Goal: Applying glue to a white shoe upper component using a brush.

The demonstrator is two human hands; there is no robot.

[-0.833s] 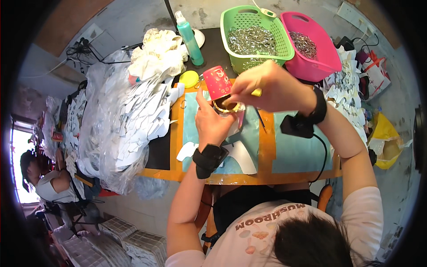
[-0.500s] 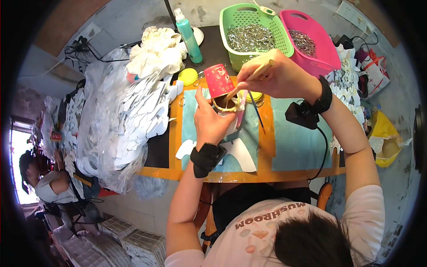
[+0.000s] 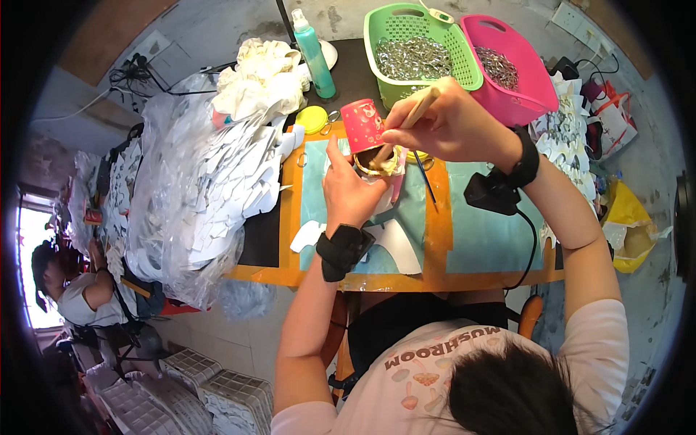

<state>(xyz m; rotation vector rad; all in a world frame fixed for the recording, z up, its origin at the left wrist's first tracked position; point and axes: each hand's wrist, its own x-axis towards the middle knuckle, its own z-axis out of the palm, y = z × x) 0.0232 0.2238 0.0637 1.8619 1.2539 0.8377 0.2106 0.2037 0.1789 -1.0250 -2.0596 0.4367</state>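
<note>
White cut-out pieces point(image 3: 225, 181) lie heaped, and a yellow lid point(image 3: 312, 118) rests, to the left of and beyond the fingers of the left hand point(image 3: 348, 185), which holds an open jar point(image 3: 370, 172) with a crusted rim; a pink cup point(image 3: 362, 129) sits just past those fingers. A wooden stick point(image 3: 419, 109), pinched narrowly in the right hand point(image 3: 453, 123), dips into the jar, right of the left fingers. Good handling likely calls for a steady jar, short strokes below the rim, and the wrist cable point(image 3: 535, 235), right of the stick-holding fingers, hanging clear.
</note>
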